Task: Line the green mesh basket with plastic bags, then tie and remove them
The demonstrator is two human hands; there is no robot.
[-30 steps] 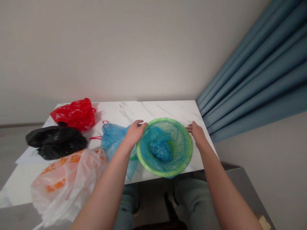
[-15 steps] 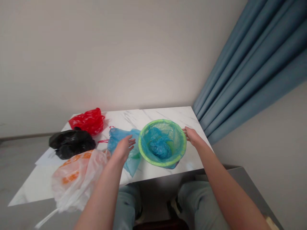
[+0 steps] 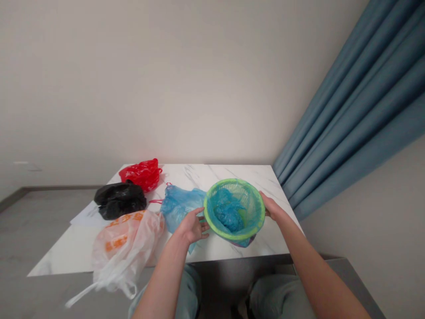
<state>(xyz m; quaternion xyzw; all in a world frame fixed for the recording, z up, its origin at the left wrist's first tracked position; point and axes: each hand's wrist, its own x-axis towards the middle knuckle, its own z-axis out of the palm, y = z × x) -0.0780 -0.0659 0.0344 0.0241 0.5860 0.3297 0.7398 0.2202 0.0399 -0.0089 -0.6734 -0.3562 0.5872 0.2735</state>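
A light-green mesh wastebasket (image 3: pixel 212 227) stands on the white marble-patterned table, lined with a thin blue bag that folds over the rim. Crumpled blue plastic (image 3: pixel 229 215) lies inside it. My left hand (image 3: pixel 193 226) is at the basket's left side, thumb by the rim and fingers spread apart. At the right side, my right hand (image 3: pixel 271 207) holds the basket just below the rim, its fingers partly hidden. A flat blue drawstring bag (image 3: pixel 179 204) with red ties lies left of the basket, partly behind my left hand.
A red plastic bag (image 3: pixel 142 174), a black plastic bag (image 3: pixel 120 200) and a white bag with orange print (image 3: pixel 128 243) lie on the left of the table (image 3: pixel 59 254). The white bag overhangs the front edge. A blue curtain (image 3: pixel 348 115) hangs at right.
My left hand has moved right, from above the blue drawstring bag to the basket's left side. My right hand has closed in against the right side. The view has shifted slightly.
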